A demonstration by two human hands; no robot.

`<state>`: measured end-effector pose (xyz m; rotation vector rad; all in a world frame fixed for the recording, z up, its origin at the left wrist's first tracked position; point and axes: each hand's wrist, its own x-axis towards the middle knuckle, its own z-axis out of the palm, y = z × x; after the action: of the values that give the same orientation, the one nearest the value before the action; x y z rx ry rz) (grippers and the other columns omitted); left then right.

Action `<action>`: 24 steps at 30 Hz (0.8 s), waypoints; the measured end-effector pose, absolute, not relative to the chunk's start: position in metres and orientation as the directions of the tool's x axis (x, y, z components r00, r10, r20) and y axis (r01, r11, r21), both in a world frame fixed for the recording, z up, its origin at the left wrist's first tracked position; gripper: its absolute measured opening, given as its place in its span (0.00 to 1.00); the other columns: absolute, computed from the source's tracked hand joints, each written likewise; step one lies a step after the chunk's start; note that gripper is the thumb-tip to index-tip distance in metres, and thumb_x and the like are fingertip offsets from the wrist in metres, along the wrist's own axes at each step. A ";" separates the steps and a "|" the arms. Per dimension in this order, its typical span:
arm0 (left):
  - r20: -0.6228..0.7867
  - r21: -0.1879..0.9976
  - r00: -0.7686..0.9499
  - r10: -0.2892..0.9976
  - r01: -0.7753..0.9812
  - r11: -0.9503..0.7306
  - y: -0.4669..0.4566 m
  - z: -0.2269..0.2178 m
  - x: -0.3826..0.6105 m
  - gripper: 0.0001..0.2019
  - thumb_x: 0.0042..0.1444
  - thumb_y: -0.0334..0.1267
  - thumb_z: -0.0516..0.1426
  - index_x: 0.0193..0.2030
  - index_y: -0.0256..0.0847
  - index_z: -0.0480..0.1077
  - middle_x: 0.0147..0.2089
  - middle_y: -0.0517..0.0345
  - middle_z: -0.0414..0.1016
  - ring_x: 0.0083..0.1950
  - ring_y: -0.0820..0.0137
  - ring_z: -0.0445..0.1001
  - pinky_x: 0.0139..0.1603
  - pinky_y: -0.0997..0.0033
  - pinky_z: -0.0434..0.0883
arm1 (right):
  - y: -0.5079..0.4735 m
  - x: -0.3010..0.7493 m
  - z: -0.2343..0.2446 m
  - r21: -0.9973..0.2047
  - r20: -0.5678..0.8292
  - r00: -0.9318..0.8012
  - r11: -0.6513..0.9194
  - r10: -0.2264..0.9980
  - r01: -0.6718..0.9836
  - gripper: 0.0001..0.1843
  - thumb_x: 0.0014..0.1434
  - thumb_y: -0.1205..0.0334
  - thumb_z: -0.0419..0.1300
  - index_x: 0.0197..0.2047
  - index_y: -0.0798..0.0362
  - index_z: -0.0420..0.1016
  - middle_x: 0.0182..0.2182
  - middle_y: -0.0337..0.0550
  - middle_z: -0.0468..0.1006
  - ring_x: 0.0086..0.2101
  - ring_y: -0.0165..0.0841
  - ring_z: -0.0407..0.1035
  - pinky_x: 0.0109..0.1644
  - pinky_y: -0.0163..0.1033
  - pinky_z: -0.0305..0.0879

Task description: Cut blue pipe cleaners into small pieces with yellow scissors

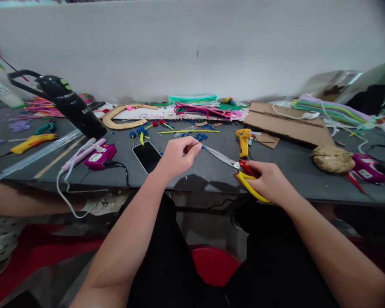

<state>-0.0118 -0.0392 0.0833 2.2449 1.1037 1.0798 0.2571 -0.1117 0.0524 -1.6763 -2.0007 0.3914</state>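
My right hand (268, 182) is wrapped round the red and yellow handles of a pair of scissors (223, 157), whose blades point left. At the blade tips, my left hand (183, 153) is closed in a pinch on a small blue piece (204, 147), mostly hidden by the fingers. Cut blue bits (201, 137) lie on the table just beyond that hand. A yellow pipe cleaner (188, 131) stretches across behind them. Left of it are blue fuzzy flowers (141, 130) with yellow parts. A yellow glue gun (243, 143) stands beyond the scissors.
A phone (146, 156) lies by my left forearm. Further left are a purple device (100, 156) with cables and a black bottle (75, 107). Cardboard (285, 124) and pipe cleaner bundles (332, 112) sit at the right. Another person's leg (35, 199) shows at left.
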 end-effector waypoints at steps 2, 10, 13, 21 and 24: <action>0.460 0.635 0.385 0.800 0.487 -0.599 -0.039 0.083 -0.012 0.11 0.61 0.41 0.54 0.32 0.37 0.71 0.25 0.60 0.69 0.26 0.75 0.64 0.28 0.74 0.62 | -0.111 0.257 0.052 -0.510 0.188 -0.128 0.208 0.974 0.834 0.16 0.52 0.53 0.61 0.23 0.52 0.62 0.20 0.34 0.60 0.24 0.27 0.50 0.27 0.34 0.50; 0.462 0.635 0.391 0.796 0.481 -0.605 -0.039 0.083 -0.012 0.11 0.61 0.41 0.53 0.32 0.38 0.71 0.24 0.60 0.69 0.26 0.75 0.64 0.28 0.73 0.63 | -0.112 0.259 0.053 -0.509 0.192 -0.142 0.222 0.971 0.831 0.16 0.54 0.49 0.59 0.27 0.54 0.70 0.21 0.37 0.66 0.25 0.29 0.54 0.27 0.35 0.51; 0.457 0.644 0.384 0.802 0.479 -0.596 -0.040 0.083 -0.011 0.11 0.60 0.41 0.53 0.32 0.37 0.71 0.24 0.60 0.69 0.26 0.75 0.64 0.28 0.73 0.63 | -0.112 0.258 0.055 -0.511 0.202 -0.138 0.225 0.969 0.829 0.17 0.53 0.48 0.59 0.27 0.54 0.71 0.21 0.38 0.68 0.25 0.29 0.56 0.27 0.35 0.52; 0.454 0.641 0.388 0.802 0.483 -0.596 -0.039 0.083 -0.012 0.11 0.60 0.41 0.53 0.32 0.37 0.72 0.25 0.60 0.70 0.26 0.75 0.65 0.28 0.73 0.63 | -0.113 0.256 0.053 -0.503 0.193 -0.115 0.199 0.974 0.841 0.17 0.53 0.49 0.61 0.23 0.52 0.63 0.19 0.34 0.62 0.24 0.27 0.51 0.26 0.34 0.51; 0.455 0.636 0.387 0.802 0.489 -0.597 -0.039 0.083 -0.012 0.11 0.60 0.41 0.53 0.32 0.38 0.72 0.25 0.60 0.70 0.26 0.75 0.64 0.28 0.73 0.63 | -0.113 0.257 0.053 -0.508 0.190 -0.123 0.205 0.974 0.837 0.17 0.52 0.50 0.61 0.24 0.52 0.64 0.19 0.34 0.62 0.24 0.27 0.52 0.26 0.34 0.50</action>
<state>-0.0123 -0.0388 0.0833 2.2523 1.1151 1.0678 0.2566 -0.1130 0.0529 -1.6778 -2.0083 0.3808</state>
